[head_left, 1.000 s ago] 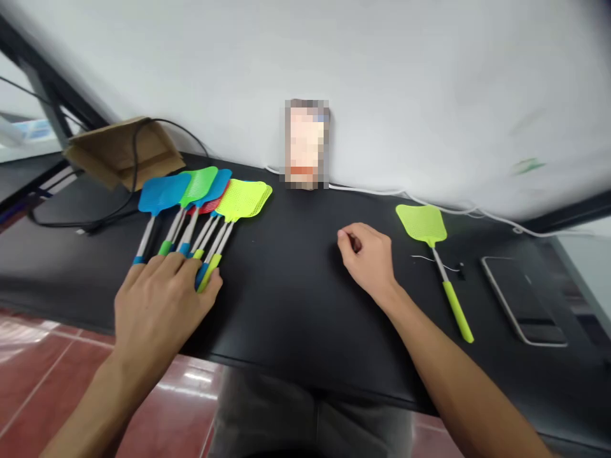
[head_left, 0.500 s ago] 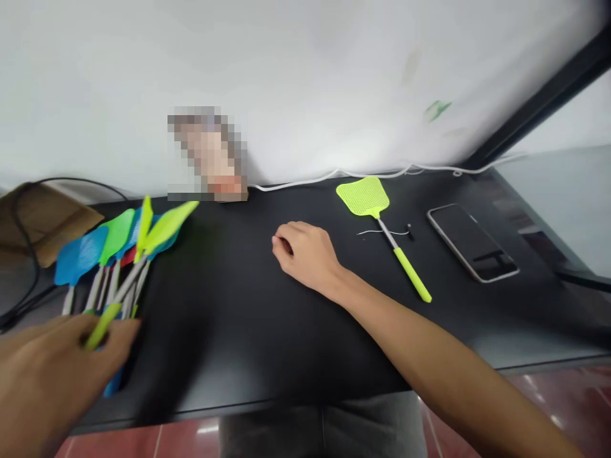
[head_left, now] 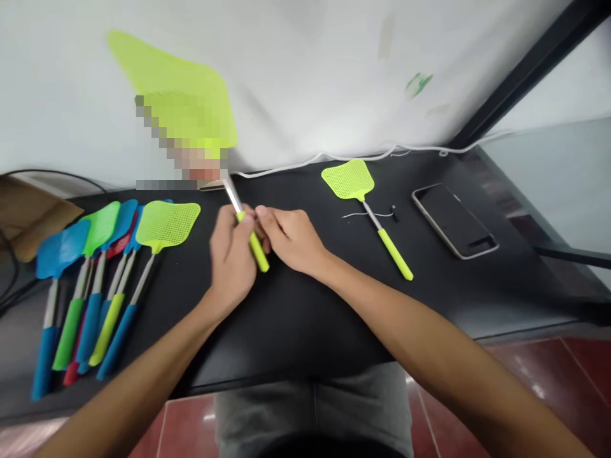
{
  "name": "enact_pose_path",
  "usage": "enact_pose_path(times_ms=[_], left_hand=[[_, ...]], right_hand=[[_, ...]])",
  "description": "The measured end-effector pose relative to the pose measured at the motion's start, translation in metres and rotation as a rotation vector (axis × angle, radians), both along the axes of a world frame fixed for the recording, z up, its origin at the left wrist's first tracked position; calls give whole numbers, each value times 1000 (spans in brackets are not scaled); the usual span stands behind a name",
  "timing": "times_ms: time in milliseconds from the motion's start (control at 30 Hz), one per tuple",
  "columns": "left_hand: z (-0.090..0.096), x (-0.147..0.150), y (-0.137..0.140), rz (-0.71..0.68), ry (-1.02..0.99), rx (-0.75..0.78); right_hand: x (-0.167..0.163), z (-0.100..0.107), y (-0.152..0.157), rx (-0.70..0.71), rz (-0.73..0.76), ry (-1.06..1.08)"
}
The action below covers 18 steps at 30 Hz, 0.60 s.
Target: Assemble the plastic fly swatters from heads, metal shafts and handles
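My left hand [head_left: 233, 254] is closed round the handle of a yellow-green fly swatter [head_left: 191, 76], whose shaft slants up and left with the head raised before the wall. Close against that handle is my right hand [head_left: 293, 238], thumb and fingers pressed together. Whatever its fingers hold, if anything, is hidden. Left of my hands lies a group of fly swatters [head_left: 102, 267] in blue, green, red and yellow-green, heads to the back, some overlapping. Another yellow-green fly swatter [head_left: 394, 254] lies alone to the right.
A phone [head_left: 456, 219] lies on the black table [head_left: 296, 318] at the right. A thin white cord with a small black end [head_left: 394, 215] passes by the lone swatter. Along the wall runs a white cable [head_left: 286, 170]. A cardboard box [head_left: 48, 219] and black cables are at the far left.
My left hand has brought the yellow-green fly swatter from the left group to the middle, its head now raised. My right hand now meets it at the handle. The view has shifted slightly.
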<state>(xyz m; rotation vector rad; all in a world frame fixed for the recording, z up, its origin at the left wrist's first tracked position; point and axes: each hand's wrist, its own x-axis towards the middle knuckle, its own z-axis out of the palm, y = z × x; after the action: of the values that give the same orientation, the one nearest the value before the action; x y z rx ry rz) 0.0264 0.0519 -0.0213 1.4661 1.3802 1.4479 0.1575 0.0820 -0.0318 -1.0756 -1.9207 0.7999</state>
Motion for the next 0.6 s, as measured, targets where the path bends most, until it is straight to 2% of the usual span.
enact_pose_path(times_ms=[133,300,433,500,600], left_hand=[[-18,9,26,8,-52,22],[-19,-1,28,-1,-203,-3],[-20,-5,26,-65,-336,-121],[-19,-7,25,-111,-353,-157],[-16,-11,24,-178,-393,-204]], right_hand=[[4,0,0,-77,-12,86],[1,-3,2,-44,62,54],[-1,-5,0,-92,104,121],[-3,-3,-2,-212,126,198],[-10,0,-11,-592,215,468]])
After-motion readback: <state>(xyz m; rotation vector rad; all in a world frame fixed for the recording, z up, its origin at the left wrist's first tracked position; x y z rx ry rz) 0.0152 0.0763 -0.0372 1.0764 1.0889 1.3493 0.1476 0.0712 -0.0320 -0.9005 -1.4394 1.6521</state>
